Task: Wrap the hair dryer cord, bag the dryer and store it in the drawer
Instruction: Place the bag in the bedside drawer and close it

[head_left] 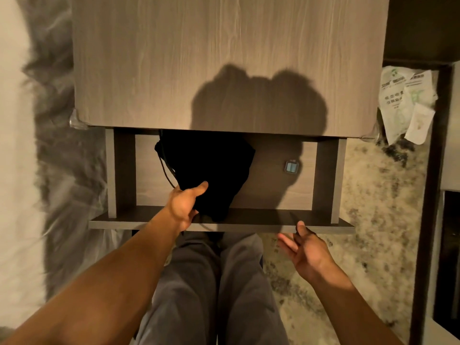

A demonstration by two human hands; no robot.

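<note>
The head camera looks straight down on a pulled-out grey wood-grain drawer beneath the matching nightstand top, with the person's grey trouser legs below it. A black drawstring cloth bag, presumably holding the dryer since its contents are hidden, lies in the left half of the drawer, its far end tucked under the top's edge and its near end lapping over the drawer's front wall. A thin black cord trails down its left side. The left hand grips the bag's near corner, thumb laid on top of the cloth and fingers curled under it. The right hand is empty, palm turned up and fingers loosely spread, just outside the drawer front and well apart from the bag. A small blue-grey square gadget sits in the drawer's right half. The bag's long axis runs front to back, directly ahead of the left hand, so that hand seems placed to push it fully inside; the right, nearest the front panel, looks suited to shutting the drawer.
</note>
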